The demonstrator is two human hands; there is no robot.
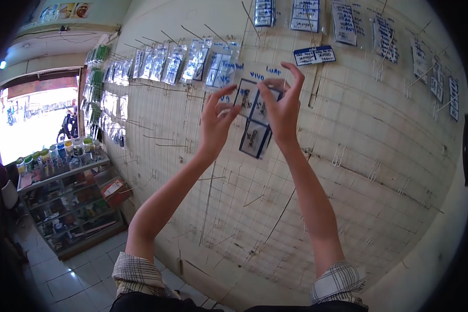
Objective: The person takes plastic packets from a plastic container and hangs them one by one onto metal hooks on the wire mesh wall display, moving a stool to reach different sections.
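Note:
Both my hands are raised in front of a wire grid wall. Between them is a group of small clear packets (254, 138) with dark blue borders and small dark parts inside. My left hand (216, 125) has its thumb and curled fingers at the left edge of the packets. My right hand (284, 114) grips their upper right side, thumb in front and some fingers behind, index finger raised. Blue handwriting (257, 74) marks the wall just above. A blue-bordered label card (314, 55) hangs from a hook above my right hand.
Bagged packets (195, 61) hang on hooks to the upper left, and more packets (344, 25) along the top right. Bare metal hooks (424, 77) stick out from the wall. At lower left stands a glass display case (73, 200) with jars (62, 152) on top, near a bright doorway (36, 117).

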